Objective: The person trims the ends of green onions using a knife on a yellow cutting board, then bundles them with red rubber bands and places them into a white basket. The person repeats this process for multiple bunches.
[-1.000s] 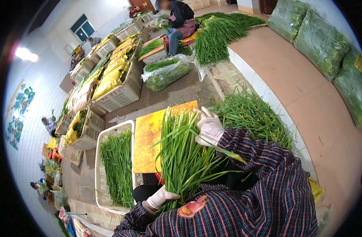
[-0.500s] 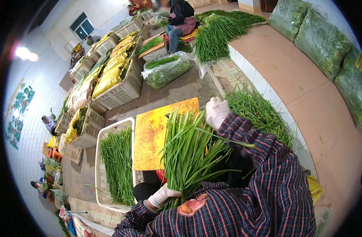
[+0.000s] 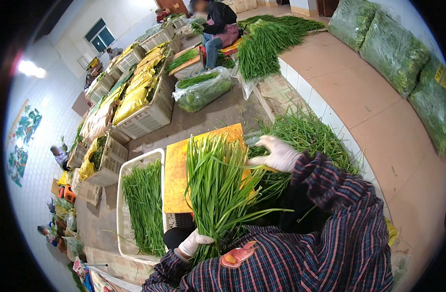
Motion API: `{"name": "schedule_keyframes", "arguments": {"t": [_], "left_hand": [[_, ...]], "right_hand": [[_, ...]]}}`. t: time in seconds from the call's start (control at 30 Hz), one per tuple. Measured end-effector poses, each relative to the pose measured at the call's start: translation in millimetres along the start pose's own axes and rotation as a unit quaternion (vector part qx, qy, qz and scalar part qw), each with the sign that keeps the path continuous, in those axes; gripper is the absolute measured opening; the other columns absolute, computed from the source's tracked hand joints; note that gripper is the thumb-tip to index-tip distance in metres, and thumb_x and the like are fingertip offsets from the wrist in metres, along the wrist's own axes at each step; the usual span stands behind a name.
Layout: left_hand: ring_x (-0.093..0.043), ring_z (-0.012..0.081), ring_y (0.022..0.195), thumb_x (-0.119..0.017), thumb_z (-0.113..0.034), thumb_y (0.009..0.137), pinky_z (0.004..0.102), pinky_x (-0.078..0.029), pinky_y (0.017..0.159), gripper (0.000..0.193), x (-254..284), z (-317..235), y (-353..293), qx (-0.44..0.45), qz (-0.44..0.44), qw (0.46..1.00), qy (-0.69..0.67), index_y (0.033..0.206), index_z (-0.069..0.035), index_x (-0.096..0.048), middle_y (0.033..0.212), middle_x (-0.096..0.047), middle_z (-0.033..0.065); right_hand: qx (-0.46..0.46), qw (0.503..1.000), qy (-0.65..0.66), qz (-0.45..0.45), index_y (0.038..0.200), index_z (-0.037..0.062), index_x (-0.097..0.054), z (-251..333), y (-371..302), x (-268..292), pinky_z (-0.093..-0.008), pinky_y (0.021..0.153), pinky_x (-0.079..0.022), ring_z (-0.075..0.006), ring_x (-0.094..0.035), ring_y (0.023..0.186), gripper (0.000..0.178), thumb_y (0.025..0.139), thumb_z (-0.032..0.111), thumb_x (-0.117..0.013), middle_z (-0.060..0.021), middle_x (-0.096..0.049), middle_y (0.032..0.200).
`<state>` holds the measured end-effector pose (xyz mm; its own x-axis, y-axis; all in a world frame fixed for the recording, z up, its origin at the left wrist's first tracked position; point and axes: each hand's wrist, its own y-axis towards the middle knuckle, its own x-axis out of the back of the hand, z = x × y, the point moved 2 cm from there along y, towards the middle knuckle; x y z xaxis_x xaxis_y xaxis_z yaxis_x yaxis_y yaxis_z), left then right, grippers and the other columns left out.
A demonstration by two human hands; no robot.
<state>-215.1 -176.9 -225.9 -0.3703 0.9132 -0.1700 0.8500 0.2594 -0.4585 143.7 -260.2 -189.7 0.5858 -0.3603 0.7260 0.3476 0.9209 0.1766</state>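
Observation:
A large bunch of garlic chives is gripped near its lower end by my gloved left hand, close to my body. Its pale ends fan out over a yellow board. My right hand, in a white glove, is just right of the bunch, with thumb and fingers apart. A yellowed leaf passes by its thumb; whether they touch I cannot tell. Past that hand lies a loose heap of chives. Left of the board, a white crate holds chives laid side by side.
Crates with yellow bags stand in rows at the far left. A plastic-wrapped bundle of greens lies on the floor ahead. Another person sits beyond it. A tiled step runs along the right, with large filled bags by the wall.
My right hand has moved nearer and its fingers have spread. The bunch has shifted a little left and stands more upright over the board, still in my left hand.

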Motion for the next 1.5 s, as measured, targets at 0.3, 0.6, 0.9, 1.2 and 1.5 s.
{"name": "schedule_keyframes", "arguments": {"t": [0.3,0.6,0.9,1.2,1.5], "left_hand": [[-0.053,0.0133,0.101,-0.068,-0.006,0.069,0.0284,-0.04,0.092,0.052,2,5,-5,-0.015,0.008,0.999,-0.047,0.119,-0.002,-0.053,0.112,-0.059,0.0022],[-0.053,0.0129,0.099,-0.067,-0.005,0.073,0.028,-0.041,0.09,0.046,-2,2,-6,0.023,0.011,0.999,-0.025,0.116,-0.002,-0.055,0.109,-0.06,0.0021],[-0.055,0.013,0.096,-0.066,-0.001,0.072,0.0286,-0.044,0.087,0.042,-12,-6,0,0.012,-0.022,0.999,-0.024,0.113,-0.002,-0.057,0.107,-0.06,0.002],[-0.057,0.0124,0.09,-0.071,-0.002,0.07,0.0284,-0.047,0.081,0.042,-19,-6,3,-0.055,-0.076,0.996,0.014,0.11,-0.004,-0.058,0.101,-0.063,0.0021],[-0.055,0.0135,0.095,-0.07,0.003,0.067,0.0288,-0.046,0.084,0.05,-21,-11,-6,-0.061,-0.065,0.995,0.045,0.114,-0.004,-0.055,0.104,-0.061,0.0024]], "right_hand": [[-0.122,0.916,0.381,0.017,0.122,0.0014,-0.047,5,26,-68,-0.029,0.09,-0.042,-0.02,-0.056,0.098,0.058,0.077,0.026,-0.072,-0.0098,-0.06,0.105],[-0.075,0.984,0.117,0.109,0.101,0.0065,-0.06,7,43,-29,-0.0319,0.064,-0.049,-0.0208,-0.062,0.069,0.031,0.076,0.023,-0.069,-0.0101,-0.064,0.079],[0.139,0.967,-0.002,-0.212,0.085,0.0097,-0.064,56,-20,44,-0.0349,0.064,-0.047,-0.0212,-0.059,0.061,0.021,0.085,0.03,-0.059,-0.0089,-0.062,0.065],[0.265,0.926,-0.26,0.069,0.084,0.0095,-0.063,82,-48,-36,-0.0383,0.061,-0.046,-0.0231,-0.061,0.07,0.026,0.088,0.03,-0.047,-0.0064,-0.06,0.077],[0.157,0.912,-0.371,-0.073,0.106,0.0042,-0.061,121,-29,20,-0.0416,0.096,-0.029,-0.0278,-0.044,0.115,0.052,0.08,0.049,-0.055,-0.0121,-0.056,0.116]]}}
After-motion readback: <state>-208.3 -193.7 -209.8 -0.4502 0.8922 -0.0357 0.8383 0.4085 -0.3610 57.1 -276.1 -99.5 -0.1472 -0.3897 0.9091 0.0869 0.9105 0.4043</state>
